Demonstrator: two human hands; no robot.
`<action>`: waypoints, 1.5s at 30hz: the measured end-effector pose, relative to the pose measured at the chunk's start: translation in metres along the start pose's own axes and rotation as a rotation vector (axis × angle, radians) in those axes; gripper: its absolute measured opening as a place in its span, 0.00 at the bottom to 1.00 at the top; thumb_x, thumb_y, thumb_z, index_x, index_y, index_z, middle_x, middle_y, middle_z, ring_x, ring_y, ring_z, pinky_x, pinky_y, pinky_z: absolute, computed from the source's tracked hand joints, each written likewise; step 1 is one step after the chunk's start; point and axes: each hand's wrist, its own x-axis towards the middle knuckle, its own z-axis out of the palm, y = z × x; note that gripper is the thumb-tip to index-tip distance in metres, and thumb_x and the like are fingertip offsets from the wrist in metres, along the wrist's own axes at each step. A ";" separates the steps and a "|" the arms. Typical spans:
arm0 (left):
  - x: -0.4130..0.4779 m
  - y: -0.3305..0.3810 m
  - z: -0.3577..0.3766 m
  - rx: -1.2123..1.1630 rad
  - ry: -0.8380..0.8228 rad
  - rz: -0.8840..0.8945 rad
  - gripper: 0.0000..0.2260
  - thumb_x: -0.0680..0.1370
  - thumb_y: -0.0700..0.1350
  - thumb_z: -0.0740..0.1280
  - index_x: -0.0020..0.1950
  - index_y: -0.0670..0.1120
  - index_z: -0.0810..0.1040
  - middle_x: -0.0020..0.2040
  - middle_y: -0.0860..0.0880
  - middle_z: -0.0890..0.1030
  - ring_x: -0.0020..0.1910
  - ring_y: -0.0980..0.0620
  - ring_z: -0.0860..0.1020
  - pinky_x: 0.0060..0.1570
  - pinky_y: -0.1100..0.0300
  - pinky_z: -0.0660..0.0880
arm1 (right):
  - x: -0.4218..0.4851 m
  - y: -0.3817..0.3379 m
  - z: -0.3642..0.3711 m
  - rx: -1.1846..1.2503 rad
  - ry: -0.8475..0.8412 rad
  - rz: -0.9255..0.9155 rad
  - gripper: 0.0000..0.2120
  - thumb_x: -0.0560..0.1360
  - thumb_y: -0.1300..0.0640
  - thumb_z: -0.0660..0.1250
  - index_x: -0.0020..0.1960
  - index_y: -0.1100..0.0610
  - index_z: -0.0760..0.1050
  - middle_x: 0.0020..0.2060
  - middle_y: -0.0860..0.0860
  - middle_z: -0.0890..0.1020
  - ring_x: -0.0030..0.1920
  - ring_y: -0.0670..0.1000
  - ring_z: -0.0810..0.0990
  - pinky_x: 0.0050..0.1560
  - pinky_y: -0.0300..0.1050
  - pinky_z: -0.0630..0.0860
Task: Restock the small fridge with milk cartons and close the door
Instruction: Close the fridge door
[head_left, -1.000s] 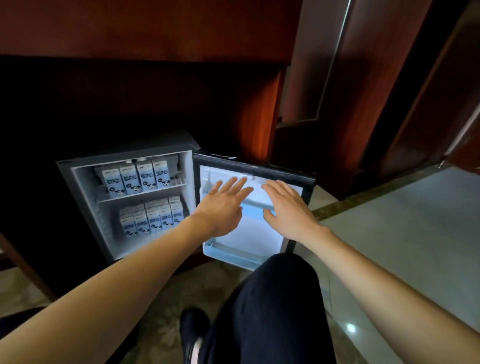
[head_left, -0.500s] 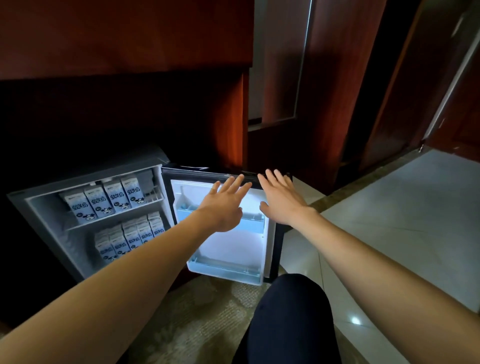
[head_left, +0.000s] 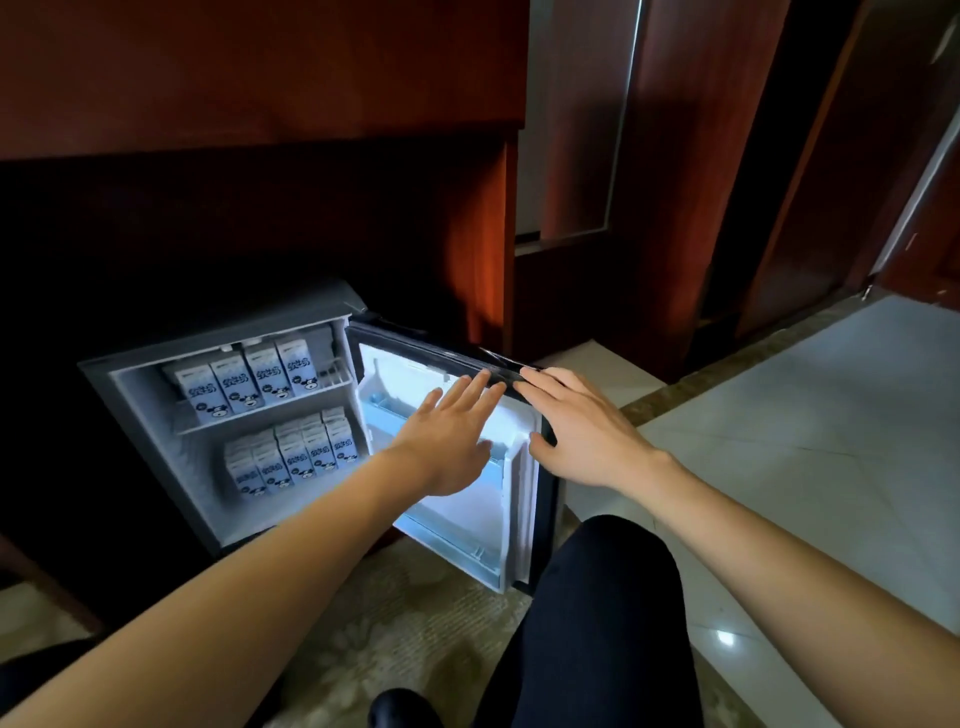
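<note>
Both hands had crept up toward the top edge of the door compared with half a second earlier, and the right one now lay across that edge instead of hovering short of it.

Starting at the fridge itself: the milk cartons stood in a row on its upper shelf, with a second batch packed on its lower level, so restocking looked done. The door hung wide open off the fridge's right side, its white liner lit. The left hand was flat with fingers straight, holding nothing, in front of that liner with the fingertips near the rim; contact was hard to call. The right hand was spread too, fingers on the door's top edge, thumb by its free side, gripping nothing.

For closing, the person would probably do best to push from the door's outer face near the free edge, swing it smoothly toward the fridge, and pull the left hand clear before it pinched.

A patterned carpet lay in front of the fridge, pale glossy tile to its right, dark red wood panelling above and behind. A dark-trousered knee sat below the door.
</note>
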 end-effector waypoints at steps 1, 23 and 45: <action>-0.010 -0.001 0.000 -0.010 0.022 0.004 0.31 0.84 0.51 0.55 0.82 0.51 0.41 0.82 0.52 0.39 0.80 0.51 0.40 0.79 0.48 0.43 | -0.004 -0.006 0.000 0.024 0.001 -0.014 0.32 0.76 0.49 0.64 0.78 0.57 0.64 0.78 0.51 0.64 0.76 0.52 0.59 0.76 0.51 0.62; -0.182 -0.083 -0.008 -0.072 0.270 -0.262 0.28 0.84 0.63 0.45 0.82 0.54 0.48 0.82 0.56 0.48 0.80 0.58 0.45 0.79 0.52 0.47 | 0.054 -0.156 0.014 0.250 -0.193 -0.340 0.32 0.81 0.32 0.45 0.81 0.44 0.52 0.80 0.37 0.53 0.78 0.35 0.43 0.79 0.45 0.51; -0.201 -0.222 0.016 0.107 0.213 -0.676 0.39 0.81 0.61 0.56 0.81 0.41 0.41 0.82 0.43 0.39 0.79 0.44 0.34 0.79 0.45 0.43 | 0.209 -0.255 0.103 0.076 -0.152 -0.511 0.42 0.79 0.48 0.65 0.81 0.42 0.39 0.81 0.47 0.40 0.80 0.51 0.34 0.79 0.60 0.41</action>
